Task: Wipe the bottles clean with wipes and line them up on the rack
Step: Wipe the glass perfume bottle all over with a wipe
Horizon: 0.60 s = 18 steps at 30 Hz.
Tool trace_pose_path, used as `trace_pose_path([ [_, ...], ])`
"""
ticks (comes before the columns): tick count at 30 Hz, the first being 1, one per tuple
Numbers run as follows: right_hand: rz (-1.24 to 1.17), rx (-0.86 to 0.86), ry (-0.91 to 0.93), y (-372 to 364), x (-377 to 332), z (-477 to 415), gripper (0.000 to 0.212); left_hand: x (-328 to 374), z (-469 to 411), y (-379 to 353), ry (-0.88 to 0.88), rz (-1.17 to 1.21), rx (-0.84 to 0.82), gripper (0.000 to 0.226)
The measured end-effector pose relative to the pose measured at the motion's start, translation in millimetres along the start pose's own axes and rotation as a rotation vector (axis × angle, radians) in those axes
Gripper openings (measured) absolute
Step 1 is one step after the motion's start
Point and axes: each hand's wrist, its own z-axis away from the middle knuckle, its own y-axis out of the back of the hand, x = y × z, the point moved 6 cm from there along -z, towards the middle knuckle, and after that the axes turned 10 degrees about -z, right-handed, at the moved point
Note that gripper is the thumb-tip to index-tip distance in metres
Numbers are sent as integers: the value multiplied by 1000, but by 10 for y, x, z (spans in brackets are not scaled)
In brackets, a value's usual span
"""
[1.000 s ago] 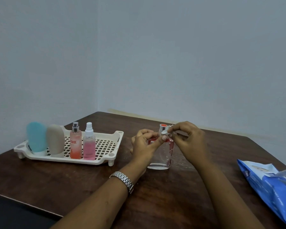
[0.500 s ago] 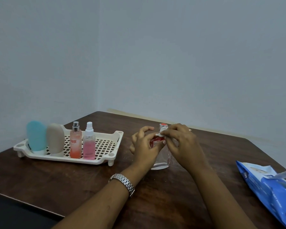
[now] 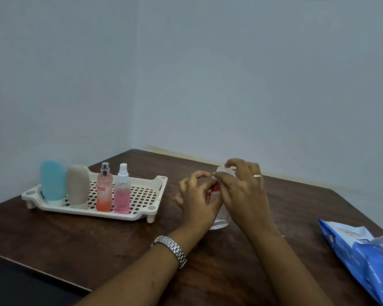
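Note:
A clear bottle (image 3: 219, 221) with a red label stands on the table's middle, mostly hidden by my hands. My left hand (image 3: 197, 197) grips its body from the left. My right hand (image 3: 241, 191) covers the top and pinches a small white wipe (image 3: 221, 170) against the cap. The white slotted rack (image 3: 142, 193) sits at the left and holds a blue tube (image 3: 52, 181), a beige tube (image 3: 77, 184), an orange spray bottle (image 3: 104, 191) and a pink spray bottle (image 3: 122, 193) in a row.
A blue pack of wipes (image 3: 363, 255) lies open at the table's right edge. The dark wooden table (image 3: 97, 239) stands in a wall corner. A black surface (image 3: 20, 281) lies at the lower left.
My right hand has moved up over the bottle's cap with the wipe, hiding the red cap. My left hand stays on the bottle's body.

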Motion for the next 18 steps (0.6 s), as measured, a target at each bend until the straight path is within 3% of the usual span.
trace_pose_path([
  [7, 126, -80, 51, -60, -78, 2, 22, 9, 8, 3, 13, -9, -4, 43],
  [12, 0, -27, 69, 11, -7, -19, 24, -8, 8, 10, 21, 15, -19, 28],
  [18, -153, -70, 113, 15, 50, -10, 27, -10, -13, 21, 56, 25, -56, 39],
])
